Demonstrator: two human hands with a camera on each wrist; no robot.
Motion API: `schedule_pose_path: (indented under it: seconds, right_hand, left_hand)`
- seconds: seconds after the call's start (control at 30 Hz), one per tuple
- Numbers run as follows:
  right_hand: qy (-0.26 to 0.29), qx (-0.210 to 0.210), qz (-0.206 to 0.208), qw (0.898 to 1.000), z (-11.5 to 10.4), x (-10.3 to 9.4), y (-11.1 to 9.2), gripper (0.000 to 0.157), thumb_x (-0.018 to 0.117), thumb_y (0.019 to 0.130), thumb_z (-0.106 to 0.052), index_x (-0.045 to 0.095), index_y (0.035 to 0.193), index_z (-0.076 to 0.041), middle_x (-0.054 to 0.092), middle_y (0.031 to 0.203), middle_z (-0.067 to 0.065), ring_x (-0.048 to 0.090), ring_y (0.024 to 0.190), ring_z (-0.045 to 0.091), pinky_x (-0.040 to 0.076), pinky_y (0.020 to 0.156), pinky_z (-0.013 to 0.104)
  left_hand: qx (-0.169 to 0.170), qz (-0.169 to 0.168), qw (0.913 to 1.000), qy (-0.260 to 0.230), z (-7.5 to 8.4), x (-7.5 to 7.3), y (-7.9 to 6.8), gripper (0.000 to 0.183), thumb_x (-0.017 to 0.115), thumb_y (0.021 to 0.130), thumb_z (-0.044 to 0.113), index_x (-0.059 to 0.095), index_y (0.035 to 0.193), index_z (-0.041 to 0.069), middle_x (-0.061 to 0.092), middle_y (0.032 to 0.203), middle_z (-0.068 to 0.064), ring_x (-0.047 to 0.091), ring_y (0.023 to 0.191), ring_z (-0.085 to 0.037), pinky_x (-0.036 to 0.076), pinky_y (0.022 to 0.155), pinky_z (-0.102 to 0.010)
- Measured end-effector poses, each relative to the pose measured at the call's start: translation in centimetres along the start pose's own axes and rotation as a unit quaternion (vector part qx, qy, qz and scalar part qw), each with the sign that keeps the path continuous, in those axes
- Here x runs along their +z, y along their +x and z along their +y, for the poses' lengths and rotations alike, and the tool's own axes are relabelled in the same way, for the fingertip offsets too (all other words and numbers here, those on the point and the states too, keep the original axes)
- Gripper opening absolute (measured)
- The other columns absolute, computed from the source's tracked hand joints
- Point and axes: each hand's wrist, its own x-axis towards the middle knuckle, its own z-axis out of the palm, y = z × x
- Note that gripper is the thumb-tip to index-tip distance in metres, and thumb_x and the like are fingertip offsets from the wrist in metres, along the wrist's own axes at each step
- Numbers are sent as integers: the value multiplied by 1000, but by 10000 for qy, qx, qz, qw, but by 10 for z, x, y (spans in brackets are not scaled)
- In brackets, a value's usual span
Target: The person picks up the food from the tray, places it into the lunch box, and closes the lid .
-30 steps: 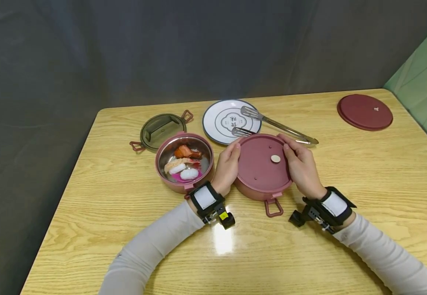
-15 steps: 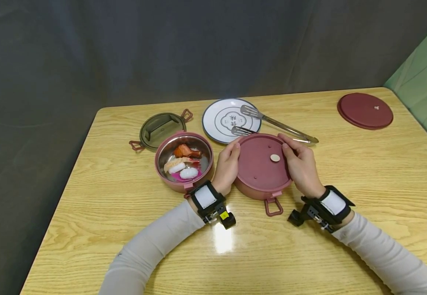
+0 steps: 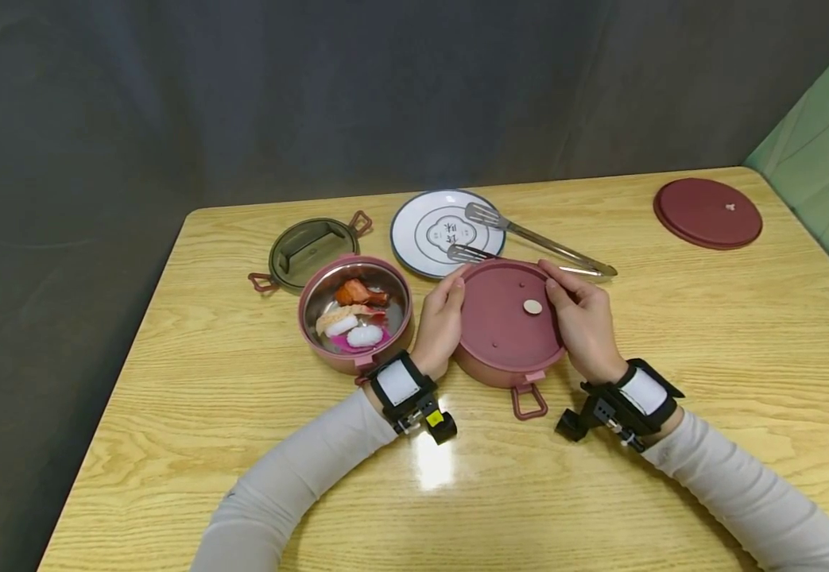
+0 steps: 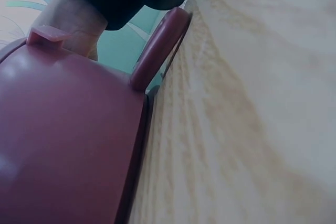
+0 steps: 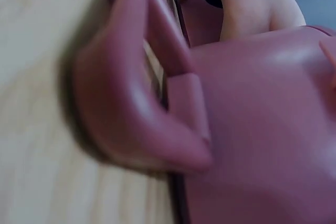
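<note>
In the head view a round mauve lunch box (image 3: 513, 318) stands right of the table's middle, topped by a flat lid with a pale round plug. My left hand (image 3: 441, 322) grips its left side, thumb up along the rim. Around the right side curls my right hand (image 3: 583, 322), its thumb reaching over the lid's edge. Most fingertips are hidden behind the box. A loop handle (image 5: 131, 93) juts from the front, large in the right wrist view. The left wrist view shows the mauve side wall (image 4: 73, 129) close to the wood.
Left of my left hand stands an uncovered pink box (image 3: 355, 361) with food pieces (image 3: 362, 294) inside. Behind it lies a dark green lid-like piece (image 3: 310, 254). A white plate (image 3: 421, 230) bears the ends of metal tongs (image 3: 557, 250). At the far right lies a maroon lid (image 3: 707, 213).
Both hands keep the same grip on the lunch box, which stays in place. The whole head view shifts only very slightly.
</note>
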Motion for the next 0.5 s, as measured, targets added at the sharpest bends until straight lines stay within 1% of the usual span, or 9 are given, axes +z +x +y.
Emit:
schedule_pose_path:
  seconds: [0.23, 0.4, 0.5]
  right_hand:
    - [-145, -54, -51, 9999, 2, -1, 1, 41, 41, 105, -17, 47, 141, 2, 52, 133, 27, 62, 94, -4, 54, 73, 14]
    - [-262, -37, -136, 9996, 2, -1, 2, 42, 39, 105, -18, 47, 141, 2, 55, 128, 20, 62, 93, -4, 55, 73, 14]
    - [-301, -21, -195, 9994, 1, -1, 2, 42, 38, 106, -18, 46, 141, 2, 56, 125, 17, 62, 93, -3, 55, 73, 14]
  left_hand:
    - [21, 10, 10000, -15, -2, 0, 1, 41, 34, 107, 16, 46, 142, 0, 50, 143, -15, 44, 135, -22, 34, 113, -35]
    - [67, 49, 10000, -16, -1, 1, 2, 40, 35, 107, 15, 48, 141, 0, 53, 140, -15, 47, 132, -22, 37, 110, -34]
    - [69, 140, 9999, 34, 0, 1, 1, 39, 36, 106, 15, 50, 139, 1, 56, 137, -13, 50, 128, -21, 40, 108, -33]
